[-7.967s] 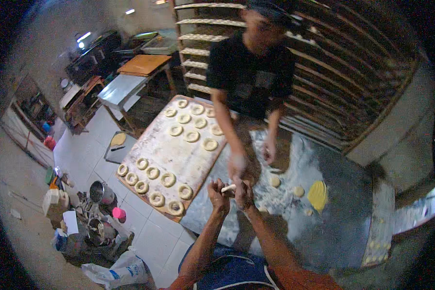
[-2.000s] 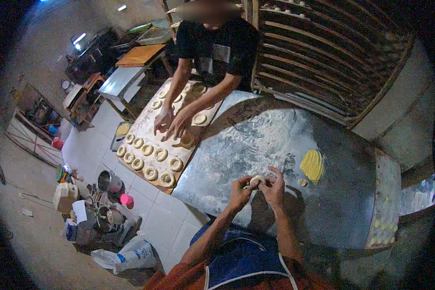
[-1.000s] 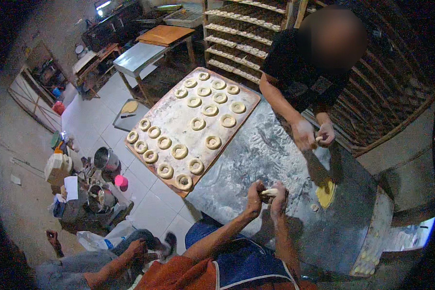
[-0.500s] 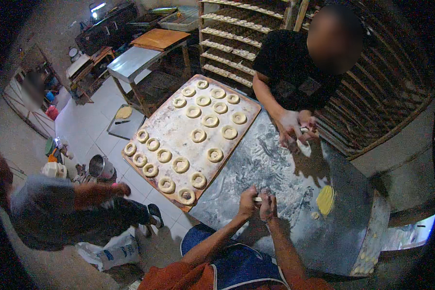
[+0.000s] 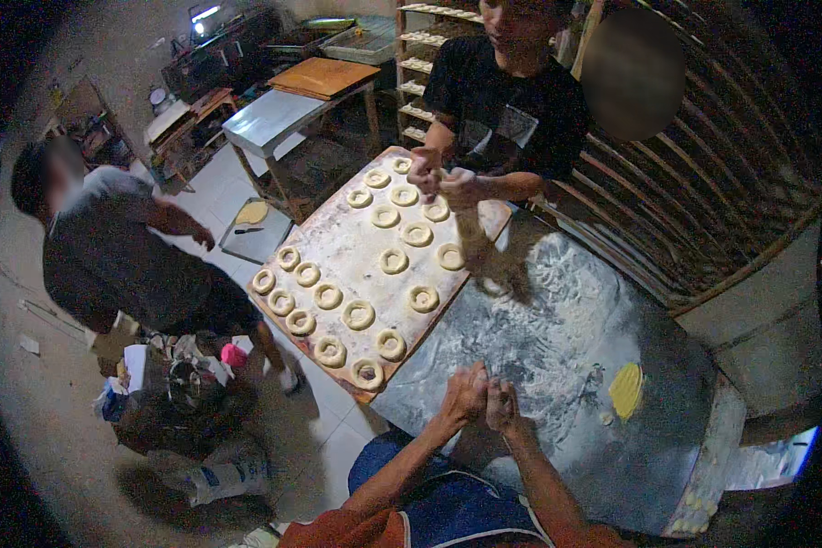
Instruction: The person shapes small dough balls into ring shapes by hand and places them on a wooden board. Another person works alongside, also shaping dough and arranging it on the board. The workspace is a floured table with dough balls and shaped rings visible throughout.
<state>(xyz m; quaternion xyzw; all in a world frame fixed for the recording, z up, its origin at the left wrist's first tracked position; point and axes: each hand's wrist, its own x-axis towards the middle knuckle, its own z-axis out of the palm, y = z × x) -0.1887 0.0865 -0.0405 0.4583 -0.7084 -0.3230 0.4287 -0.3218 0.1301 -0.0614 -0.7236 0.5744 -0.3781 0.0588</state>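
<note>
Over the near edge of the floured metal table [image 5: 557, 365], my left hand [image 5: 466, 395] and my right hand [image 5: 501, 405] are closed close together. A pale piece of dough showed between them half a second ago; my fingers now hide it. To the left lies a floured wooden board [image 5: 347, 247] with several rows of dough rings, one of them a dough ring [image 5: 366, 373] at the corner nearest my hands. Right of my hands, a yellow smear [image 5: 626, 391] that looks like fat sits on the metal beside a small pale lump [image 5: 606, 418].
Across the table a co-worker's hands [image 5: 443, 183] are together over the board's far end. Another person [image 5: 128, 247] stands at the left, by a cluttered stand [image 5: 183, 393]. Racks [image 5: 703, 164] rise behind the table. A tray [image 5: 256, 233] with dough lies beyond the board's left.
My hands have closed further, covering the dough. The co-worker's hands went from above the metal table to over the board. The person at the left has straightened up. My view has shifted slightly.
</note>
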